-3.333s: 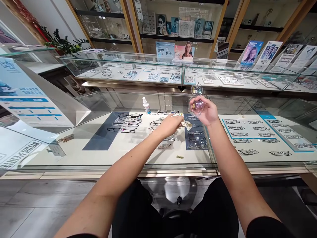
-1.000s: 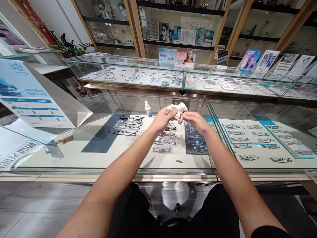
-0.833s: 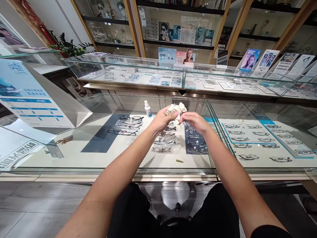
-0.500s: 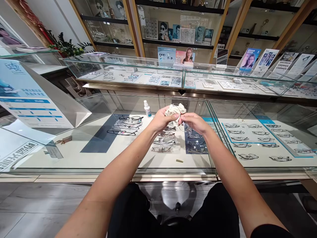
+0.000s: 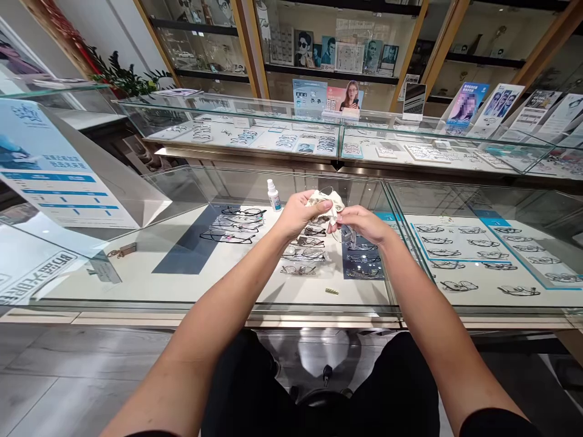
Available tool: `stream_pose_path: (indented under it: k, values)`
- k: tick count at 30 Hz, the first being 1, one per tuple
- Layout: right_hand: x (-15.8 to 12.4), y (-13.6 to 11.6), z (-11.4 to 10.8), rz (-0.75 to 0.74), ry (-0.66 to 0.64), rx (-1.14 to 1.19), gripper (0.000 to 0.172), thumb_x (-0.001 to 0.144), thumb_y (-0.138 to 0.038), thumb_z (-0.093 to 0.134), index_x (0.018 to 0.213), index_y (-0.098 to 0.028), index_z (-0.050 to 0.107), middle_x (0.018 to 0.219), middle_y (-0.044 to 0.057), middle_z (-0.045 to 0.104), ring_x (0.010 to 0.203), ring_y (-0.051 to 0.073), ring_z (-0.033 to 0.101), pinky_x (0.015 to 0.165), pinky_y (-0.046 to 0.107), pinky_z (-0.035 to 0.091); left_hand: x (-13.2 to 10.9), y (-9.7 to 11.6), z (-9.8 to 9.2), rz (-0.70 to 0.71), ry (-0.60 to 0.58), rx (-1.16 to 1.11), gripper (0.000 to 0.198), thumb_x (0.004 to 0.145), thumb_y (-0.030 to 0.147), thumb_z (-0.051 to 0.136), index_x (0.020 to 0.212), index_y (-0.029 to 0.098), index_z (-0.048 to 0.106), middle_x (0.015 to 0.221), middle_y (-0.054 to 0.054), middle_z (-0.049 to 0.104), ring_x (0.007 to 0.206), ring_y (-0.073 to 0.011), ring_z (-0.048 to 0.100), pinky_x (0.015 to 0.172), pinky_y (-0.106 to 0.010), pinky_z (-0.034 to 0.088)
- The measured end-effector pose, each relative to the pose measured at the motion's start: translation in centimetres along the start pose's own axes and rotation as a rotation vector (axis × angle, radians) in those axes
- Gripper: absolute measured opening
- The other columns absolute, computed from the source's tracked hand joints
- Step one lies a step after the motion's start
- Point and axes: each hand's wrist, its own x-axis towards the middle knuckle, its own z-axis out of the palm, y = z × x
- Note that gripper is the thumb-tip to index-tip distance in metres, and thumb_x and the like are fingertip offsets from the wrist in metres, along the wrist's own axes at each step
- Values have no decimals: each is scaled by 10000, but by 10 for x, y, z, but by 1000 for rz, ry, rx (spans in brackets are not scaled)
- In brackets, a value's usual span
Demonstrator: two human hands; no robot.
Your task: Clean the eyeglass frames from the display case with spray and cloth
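My left hand [image 5: 303,213] is closed on a crumpled cream cloth [image 5: 336,200], its thumb lying across the front. A thin-rimmed pair of glasses [image 5: 342,235] shows partly below and above the cloth; the rest is covered. Fingers of my right hand [image 5: 362,223] pinch the glasses at the cloth's right edge. Just left of my hands, a white spray bottle [image 5: 274,196] stands upright. Under the hands, several glasses [image 5: 298,270] lie in rows on the glass-topped counter [image 5: 246,290].
More glasses lie at the left [image 5: 232,238] and in the right case [image 5: 459,286]. A large sign [image 5: 54,164] stands at the left. A small gold piece [image 5: 332,291] lies near the front edge. Display cases [image 5: 255,152] run behind.
My left thumb has shifted slightly on the cloth, and the cloth's folds have changed shape. The view has tilted a little. Both hands keep their hold.
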Motion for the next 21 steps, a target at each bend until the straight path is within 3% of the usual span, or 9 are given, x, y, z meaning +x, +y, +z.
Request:
stream_pose_path:
  k: [4,8,13,17,21]
  values:
    - [1,0,-2,-45,42,-25,311,854,-489,824,745,-199,847,825,63,819,873,216,676,917,365,455,5,0,-13,5,-22,52,514,844,617,954,966,144,792,862,-94,822,739,-202,748,739,-322,572]
    - [3,1,-3,-82,98,-4,280,858,-456,786,757,-201,841,820,59,807,874,216,670,910,363,456,7,2,-22,2,-19,37,539,801,616,987,977,137,812,893,-87,816,788,-181,710,769,-291,514]
    - [2,-1,-1,-100,150,70,290,832,-472,796,727,-202,816,794,62,778,859,217,656,859,355,450,6,3,-16,-3,3,-2,580,670,437,1090,1094,149,817,981,-70,825,859,-181,721,824,-280,521]
    - [3,-2,5,-96,133,103,316,809,-515,857,747,-206,827,815,49,764,853,206,634,890,357,476,5,-4,-7,21,138,-2,631,560,367,1125,1052,159,788,919,-41,819,787,-169,716,745,-265,524]
    - [5,2,10,-64,86,119,385,794,-586,904,780,-206,841,821,54,786,895,226,682,951,377,501,3,-6,2,24,159,-5,572,631,472,1098,968,170,748,746,-25,776,625,-174,691,640,-295,528]
